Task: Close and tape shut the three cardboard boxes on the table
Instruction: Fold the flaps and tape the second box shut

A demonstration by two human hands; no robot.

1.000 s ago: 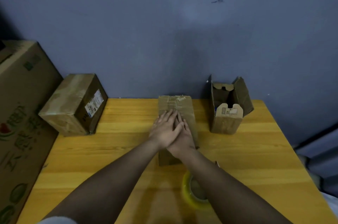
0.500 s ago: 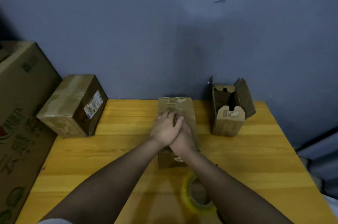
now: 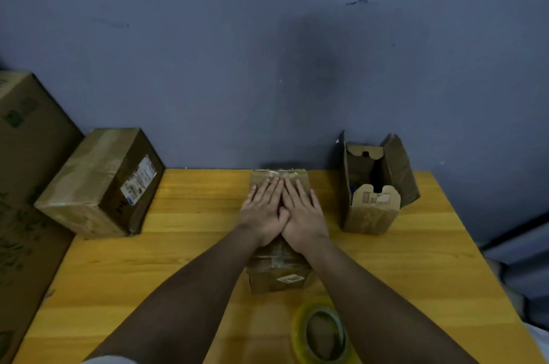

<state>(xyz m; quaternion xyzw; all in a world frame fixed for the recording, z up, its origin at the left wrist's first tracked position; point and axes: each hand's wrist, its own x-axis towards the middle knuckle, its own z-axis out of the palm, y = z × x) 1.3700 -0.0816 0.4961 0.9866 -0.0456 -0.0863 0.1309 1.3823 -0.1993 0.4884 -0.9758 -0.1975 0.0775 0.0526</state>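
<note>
middle box (image 3: 279,268) on yellow wood table (image 3: 190,244), blue wall (image 3: 237,66) behind; both hands' grip flat.

Two bare forearms run up from the bottom of the frame, each ending in a bare hand, the left hand (image 3: 263,212) and the right hand (image 3: 303,216). Neither wears a ring, watch or glove. At the lower left edge shows a pale sleeve (image 3: 107,360).

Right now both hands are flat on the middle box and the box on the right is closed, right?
Not quite. The head view shows the right box open, flaps up. Both the left hand and right hand do lie flat on the middle box.
</note>
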